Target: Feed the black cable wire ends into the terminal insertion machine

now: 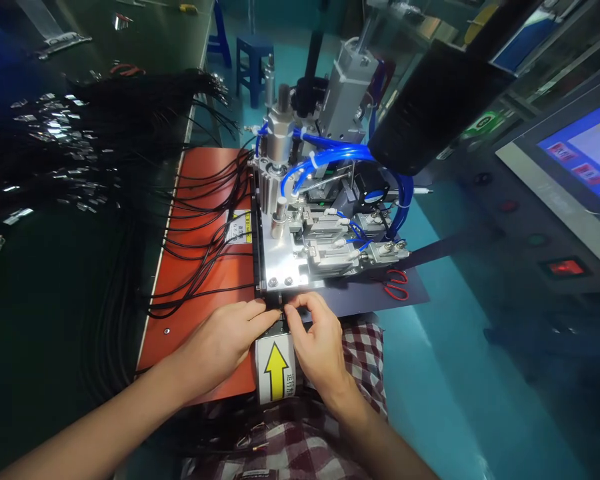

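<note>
In the head view, my left hand [230, 337] and my right hand [320, 343] meet at the front of a metal assembly machine [280, 260]. The left hand's thumb and fingers press together at the machine's feed slot. Thumb and index finger of the right hand pinch close beside it. Whatever lies between the fingertips is too small and covered to name. Just under the fingertips is a white label with a yellow arrow [276, 373] pointing at the machine. Several black cables [205, 267] run from the machine's left side across an orange-red board [200, 360].
A large heap of black cables with shiny metal ends [55, 133] covers the dark table at left. Red-handled scissors [396, 285] lie on the machine's base plate. At right stands a control panel with a lit screen [587, 153]. A blue stool [254, 67] is behind.
</note>
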`<state>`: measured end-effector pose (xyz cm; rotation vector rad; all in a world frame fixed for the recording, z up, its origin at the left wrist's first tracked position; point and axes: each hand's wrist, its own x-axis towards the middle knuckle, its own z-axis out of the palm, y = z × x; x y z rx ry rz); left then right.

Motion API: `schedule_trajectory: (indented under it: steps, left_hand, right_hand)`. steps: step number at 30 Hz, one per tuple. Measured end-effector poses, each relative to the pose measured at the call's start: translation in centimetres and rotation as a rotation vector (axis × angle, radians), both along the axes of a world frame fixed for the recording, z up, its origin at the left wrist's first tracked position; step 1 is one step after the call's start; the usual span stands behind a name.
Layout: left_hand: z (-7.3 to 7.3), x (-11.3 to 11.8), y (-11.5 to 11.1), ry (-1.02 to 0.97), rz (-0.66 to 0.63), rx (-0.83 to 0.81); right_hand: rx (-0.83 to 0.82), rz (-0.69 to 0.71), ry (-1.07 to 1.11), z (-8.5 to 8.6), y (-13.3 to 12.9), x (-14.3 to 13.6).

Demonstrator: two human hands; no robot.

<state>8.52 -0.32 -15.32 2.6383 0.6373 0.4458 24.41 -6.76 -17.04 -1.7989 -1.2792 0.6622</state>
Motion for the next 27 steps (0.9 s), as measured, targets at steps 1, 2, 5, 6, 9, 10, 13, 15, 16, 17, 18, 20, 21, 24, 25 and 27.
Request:
schedule_trajectory:
  steps: [1, 2, 5, 6, 9, 10, 13, 15, 16, 17, 18, 20, 21, 24, 25, 27]
  left_hand:
    - [0.0, 0.0, 0.0, -0.002, 0.001, 0.003]
    - [0.0, 0.0, 0.0, -0.004, 0.001, 0.004]
    - [0.0, 0.0, 0.0, 0.0, 0.0, -0.003]
    - [0.0, 0.0, 0.0, 0.003, 0.001, -0.007]
    - [-0.1, 0.0, 0.0, 0.0, 0.002, -0.014]
    - [-0.1, 0.0, 0.0, 0.0, 0.0, -0.019]
    - [0.0, -0.1, 0.0, 0.005, -0.003, -0.03]
    - [0.0, -0.1, 0.0, 0.011, -0.003, -0.035]
    - [0.0, -0.1, 0.0, 0.013, -0.002, -0.036]
    - [0.0, -0.1, 0.0, 0.014, -0.001, -0.035]
    - [0.0, -0.1, 0.0, 0.015, 0.0, -0.034]
    - [-0.1, 0.0, 0.1, 0.012, 0.0, -0.022]
    - [-0.1, 0.0, 0.1, 0.007, -0.001, -0.011]
    - [-0.1, 0.0, 0.1, -0.011, -0.01, 0.018]
    - [-0.1, 0.0, 0.1, -0.013, -0.011, 0.023]
    - [0.0, -0.1, 0.0, -0.008, -0.01, 0.021]
  right_hand:
    - [0.012, 0.001, 0.058, -0.2, -0.1, 0.1]
    - [0.023, -0.009, 0.128, -0.5, -0.2, 0.2]
    - [0.022, -0.059, 0.283, -0.9, -0.3, 0.6]
    - [0.014, -0.061, 0.288, -0.9, -0.3, 0.7]
    - [-0.02, -0.021, 0.189, -0.5, -0.1, 0.9]
    - [-0.036, -0.008, 0.15, -0.3, 0.0, 0.9]
    - [-0.087, 0.006, 0.152, 0.0, 0.5, 0.7]
    - [-0.097, 0.001, 0.232, -0.2, 0.7, 0.6]
    - [-0.091, -0.009, 0.27, -0.4, 0.7, 0.5]
    - [-0.078, -0.021, 0.295, -0.6, 0.7, 0.4]
    - [-0.059, -0.032, 0.31, -0.8, 0.7, 0.4]
    - [-0.021, -0.042, 0.329, -1.2, 0.5, 0.2]
    - [-0.008, -0.041, 0.338, -1.4, 0.4, 0.1]
    - [0.003, -0.019, 0.366, -1.6, 0.3, -0.1]
    - [0.001, -0.01, 0.378, -1.6, 0.3, -0.2]
    - [0.001, 0.003, 0.419, -1.5, 0.3, -0.3]
